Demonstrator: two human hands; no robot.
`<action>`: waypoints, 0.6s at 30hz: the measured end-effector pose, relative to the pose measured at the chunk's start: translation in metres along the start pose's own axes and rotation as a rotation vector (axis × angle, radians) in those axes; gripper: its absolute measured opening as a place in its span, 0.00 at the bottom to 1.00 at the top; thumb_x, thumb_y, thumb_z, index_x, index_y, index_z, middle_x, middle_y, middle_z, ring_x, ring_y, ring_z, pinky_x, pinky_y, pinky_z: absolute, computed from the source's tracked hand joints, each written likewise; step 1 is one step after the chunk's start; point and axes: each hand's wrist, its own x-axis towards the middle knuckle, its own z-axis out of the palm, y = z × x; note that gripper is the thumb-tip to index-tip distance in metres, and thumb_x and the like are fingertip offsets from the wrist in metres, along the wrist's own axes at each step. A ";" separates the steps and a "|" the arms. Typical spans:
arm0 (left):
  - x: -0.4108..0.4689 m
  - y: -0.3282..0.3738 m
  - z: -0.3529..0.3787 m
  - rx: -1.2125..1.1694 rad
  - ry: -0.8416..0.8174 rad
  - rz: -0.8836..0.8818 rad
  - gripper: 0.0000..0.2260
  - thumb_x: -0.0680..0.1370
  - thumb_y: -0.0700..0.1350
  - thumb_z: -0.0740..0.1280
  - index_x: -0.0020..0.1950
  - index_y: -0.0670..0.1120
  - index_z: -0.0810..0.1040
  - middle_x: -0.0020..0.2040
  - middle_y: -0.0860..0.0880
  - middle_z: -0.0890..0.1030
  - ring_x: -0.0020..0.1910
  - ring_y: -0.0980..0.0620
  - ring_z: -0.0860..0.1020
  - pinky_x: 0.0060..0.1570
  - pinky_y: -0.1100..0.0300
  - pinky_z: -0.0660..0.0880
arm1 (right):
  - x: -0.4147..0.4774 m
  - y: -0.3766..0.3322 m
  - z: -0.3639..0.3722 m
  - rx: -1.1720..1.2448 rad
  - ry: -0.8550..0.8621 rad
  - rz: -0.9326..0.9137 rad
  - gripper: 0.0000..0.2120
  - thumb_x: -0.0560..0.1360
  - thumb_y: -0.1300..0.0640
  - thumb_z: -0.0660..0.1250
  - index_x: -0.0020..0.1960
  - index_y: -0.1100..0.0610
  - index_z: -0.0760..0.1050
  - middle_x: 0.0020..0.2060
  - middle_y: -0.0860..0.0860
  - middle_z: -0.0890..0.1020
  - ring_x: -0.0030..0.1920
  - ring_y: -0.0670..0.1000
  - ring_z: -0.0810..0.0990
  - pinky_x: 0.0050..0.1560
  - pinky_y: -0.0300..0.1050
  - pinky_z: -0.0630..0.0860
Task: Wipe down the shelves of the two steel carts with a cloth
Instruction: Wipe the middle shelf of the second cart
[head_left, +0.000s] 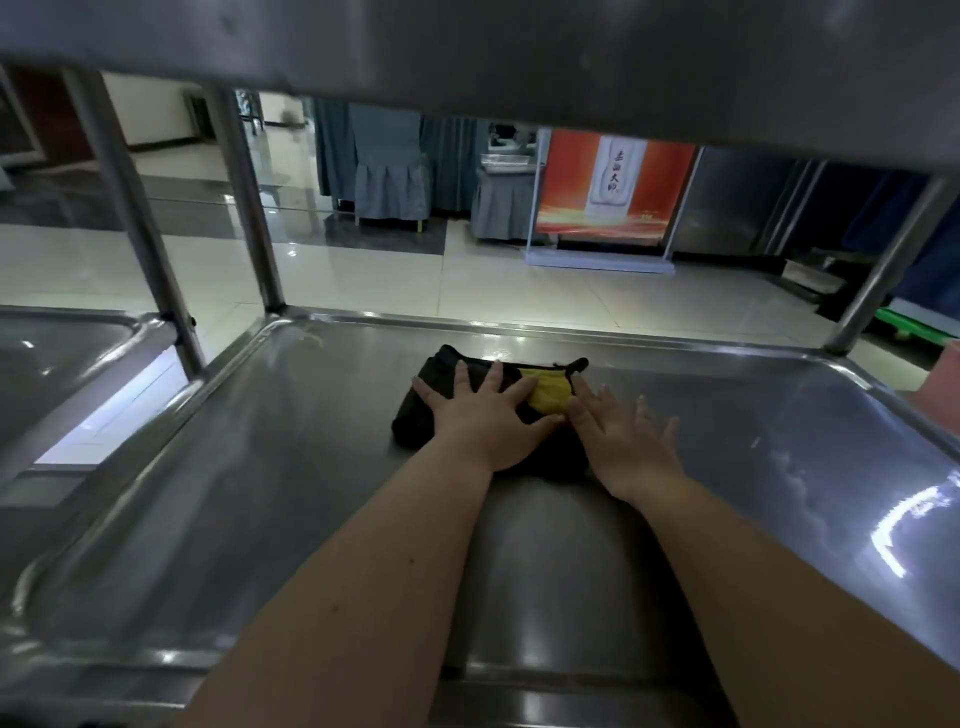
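A black cloth (421, 405) with a yellow patch (548, 397) lies folded near the middle of the steel cart's lower shelf (260, 493). My left hand (483, 415) presses flat on the cloth with fingers spread. My right hand (618, 436) lies flat beside it, its inner edge on the cloth's right end and its fingers spread over the bare steel. The upper shelf (519, 47) of the same cart hangs just above my view.
The second steel cart (67, 358) stands close on the left, its shelf at about the same height. Upright posts (249, 208) (893, 265) rise at the far corners. Beyond lie a tiled floor, grey-covered chairs (389, 171) and a red sign (613, 182).
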 end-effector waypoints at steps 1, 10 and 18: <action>0.001 -0.018 -0.003 0.001 -0.001 -0.031 0.33 0.72 0.75 0.45 0.75 0.67 0.47 0.80 0.53 0.45 0.77 0.40 0.40 0.60 0.22 0.35 | 0.001 0.000 0.000 -0.027 -0.007 -0.006 0.26 0.76 0.29 0.38 0.74 0.28 0.41 0.79 0.44 0.49 0.78 0.61 0.44 0.72 0.69 0.36; -0.017 -0.202 -0.022 0.046 0.000 -0.409 0.37 0.66 0.80 0.42 0.74 0.70 0.47 0.79 0.57 0.47 0.78 0.43 0.44 0.63 0.25 0.36 | 0.000 -0.004 0.002 -0.187 -0.046 -0.017 0.30 0.73 0.26 0.41 0.74 0.29 0.44 0.79 0.45 0.45 0.78 0.61 0.41 0.71 0.69 0.36; 0.020 -0.091 -0.012 0.004 0.007 -0.200 0.35 0.69 0.77 0.45 0.75 0.69 0.50 0.79 0.56 0.47 0.77 0.40 0.43 0.62 0.23 0.37 | 0.001 -0.005 0.008 -0.196 -0.037 0.012 0.33 0.72 0.26 0.40 0.75 0.33 0.37 0.79 0.46 0.42 0.77 0.62 0.39 0.71 0.69 0.36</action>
